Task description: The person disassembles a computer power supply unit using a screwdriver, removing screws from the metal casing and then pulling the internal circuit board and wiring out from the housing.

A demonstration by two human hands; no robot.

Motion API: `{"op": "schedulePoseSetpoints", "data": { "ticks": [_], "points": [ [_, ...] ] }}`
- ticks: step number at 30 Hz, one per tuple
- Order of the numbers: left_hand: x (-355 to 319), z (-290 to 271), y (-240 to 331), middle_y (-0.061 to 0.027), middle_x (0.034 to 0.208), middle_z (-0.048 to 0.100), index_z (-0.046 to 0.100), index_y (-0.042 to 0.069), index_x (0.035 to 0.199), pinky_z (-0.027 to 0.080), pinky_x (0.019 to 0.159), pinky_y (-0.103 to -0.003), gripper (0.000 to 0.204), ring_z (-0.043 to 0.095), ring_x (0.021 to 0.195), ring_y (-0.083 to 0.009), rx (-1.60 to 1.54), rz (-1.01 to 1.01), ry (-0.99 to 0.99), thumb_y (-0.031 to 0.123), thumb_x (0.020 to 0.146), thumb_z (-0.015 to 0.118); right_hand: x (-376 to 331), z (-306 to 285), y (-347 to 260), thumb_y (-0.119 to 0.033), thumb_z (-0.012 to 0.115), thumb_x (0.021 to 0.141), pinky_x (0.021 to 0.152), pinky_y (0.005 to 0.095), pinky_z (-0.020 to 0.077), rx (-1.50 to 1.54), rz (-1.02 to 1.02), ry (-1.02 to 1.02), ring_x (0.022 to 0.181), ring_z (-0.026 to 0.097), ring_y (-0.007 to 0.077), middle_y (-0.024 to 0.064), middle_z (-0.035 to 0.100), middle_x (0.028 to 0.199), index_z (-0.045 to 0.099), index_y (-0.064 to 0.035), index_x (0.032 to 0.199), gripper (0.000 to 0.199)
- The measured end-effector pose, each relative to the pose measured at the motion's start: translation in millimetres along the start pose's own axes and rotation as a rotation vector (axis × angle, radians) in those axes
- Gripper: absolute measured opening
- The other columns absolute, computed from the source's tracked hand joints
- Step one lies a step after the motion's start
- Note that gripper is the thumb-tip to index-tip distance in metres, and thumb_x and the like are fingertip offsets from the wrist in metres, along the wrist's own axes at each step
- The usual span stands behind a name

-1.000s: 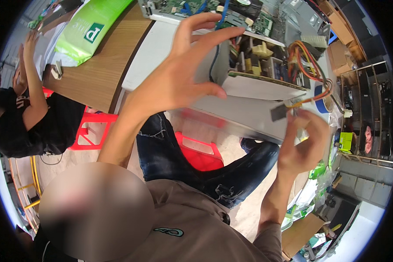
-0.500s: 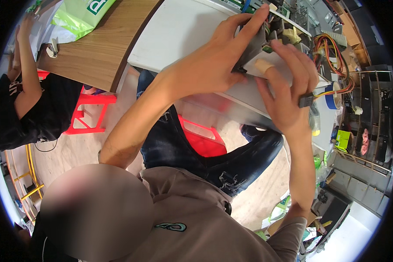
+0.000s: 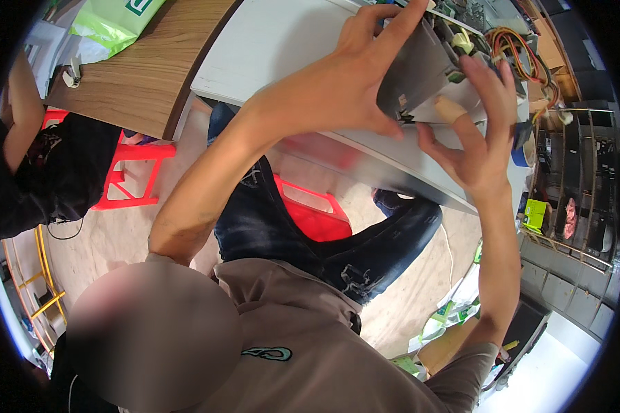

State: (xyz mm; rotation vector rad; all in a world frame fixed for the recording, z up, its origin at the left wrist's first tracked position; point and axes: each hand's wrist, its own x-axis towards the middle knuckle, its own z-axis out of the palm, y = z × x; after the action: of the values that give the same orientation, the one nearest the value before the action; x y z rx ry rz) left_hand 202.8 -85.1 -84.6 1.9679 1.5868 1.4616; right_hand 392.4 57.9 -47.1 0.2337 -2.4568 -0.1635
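An opened computer power supply point(image 3: 414, 72), a grey metal box with components showing inside, is tilted above the white tabletop. My left hand point(image 3: 351, 86) grips its left side, index finger stretched along the far edge and thumb low near the close corner. Around the right side curl the fingers of my right hand point(image 3: 485, 141), its thumb near the front; one of its fingertips has a tan covering. A bundle of red, yellow and black cables point(image 3: 511, 43) runs off to the right. Beside my right wrist hangs a dark plug point(image 3: 522, 134). My fingers hide part of the inside.
The white table point(image 3: 275, 48) adjoins a wooden table point(image 3: 152, 65) with a green-and-white bag point(image 3: 114, 27). A blue tape roll point(image 3: 525, 155) sits at the right edge. Red stools point(image 3: 310, 210) stand below, a metal rack point(image 3: 578, 179) at right. Another person's arm point(image 3: 24, 103) is at far left.
The power supply has turned, showing more of its grey side. My right hand has shifted right with its fingers spread wider; my left hand has stayed at the box's left side.
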Motion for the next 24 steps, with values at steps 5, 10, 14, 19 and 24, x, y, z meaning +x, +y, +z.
{"op": "schedulePoseSetpoints", "data": {
  "ticks": [5, 10, 14, 19, 24],
  "points": [
    [6, 3, 2, -0.0321, 0.149, 0.031, -0.005, 0.012, 0.167, 0.034, 0.115, -0.047, 0.132, 0.037, 0.138, -0.0484, -0.127, -0.036, -0.022, 0.013, 0.074, 0.087, 5, -13, 6, -0.01, 0.088, 0.058, 0.114, 0.0608, 0.0375, 0.0, 0.031, -0.045, 0.133, 0.055, 0.0398, 0.0199, 0.054, 0.147, 0.071, -0.0112, 0.105, 0.05],
    [12, 5, 6, -0.0244, 0.149, 0.038, 0.005, 0.012, 0.168, 0.035, 0.115, -0.045, 0.123, 0.041, 0.136, -0.0411, -0.185, -0.008, 0.07, 0.016, 0.075, 0.086, 19, -27, 11, -0.011, 0.09, 0.059, 0.115, 0.0537, 0.0387, -0.006, 0.061, -0.132, 0.137, 0.052, 0.0414, 0.0201, 0.052, 0.151, 0.07, -0.0078, 0.111, 0.056],
    [5, 2, 22, -0.0215, 0.15, 0.04, 0.011, 0.012, 0.167, 0.034, 0.115, -0.042, 0.122, 0.043, 0.136, -0.0352, -0.266, -0.114, 0.093, 0.018, 0.073, 0.088, 27, -40, 17, -0.01, 0.09, 0.057, 0.112, 0.0492, 0.0432, -0.012, 0.088, -0.221, 0.134, 0.054, 0.0413, 0.0193, 0.054, 0.15, 0.069, -0.0072, 0.115, 0.062],
    [4, 4, 29, -0.0194, 0.151, 0.04, 0.016, 0.01, 0.166, 0.037, 0.113, -0.04, 0.12, 0.044, 0.136, -0.0298, -0.323, -0.037, 0.147, 0.016, 0.072, 0.089, 31, -36, 21, -0.006, 0.09, 0.055, 0.109, 0.0471, 0.0461, 0.069, 0.029, -0.135, 0.132, 0.057, 0.0392, 0.0192, 0.058, 0.146, 0.068, -0.0038, 0.116, 0.065],
    [3, 1, 24, -0.018, 0.151, 0.041, 0.016, 0.008, 0.165, 0.037, 0.114, -0.039, 0.119, 0.045, 0.136, -0.028, -0.494, -0.075, 0.105, 0.017, 0.073, 0.09, 40, -44, 26, -0.006, 0.092, 0.06, 0.11, 0.0458, 0.046, 0.222, 0.042, -0.206, 0.134, 0.057, 0.0357, 0.0196, 0.058, 0.146, 0.066, -0.0011, 0.121, 0.067]
  ]
}}
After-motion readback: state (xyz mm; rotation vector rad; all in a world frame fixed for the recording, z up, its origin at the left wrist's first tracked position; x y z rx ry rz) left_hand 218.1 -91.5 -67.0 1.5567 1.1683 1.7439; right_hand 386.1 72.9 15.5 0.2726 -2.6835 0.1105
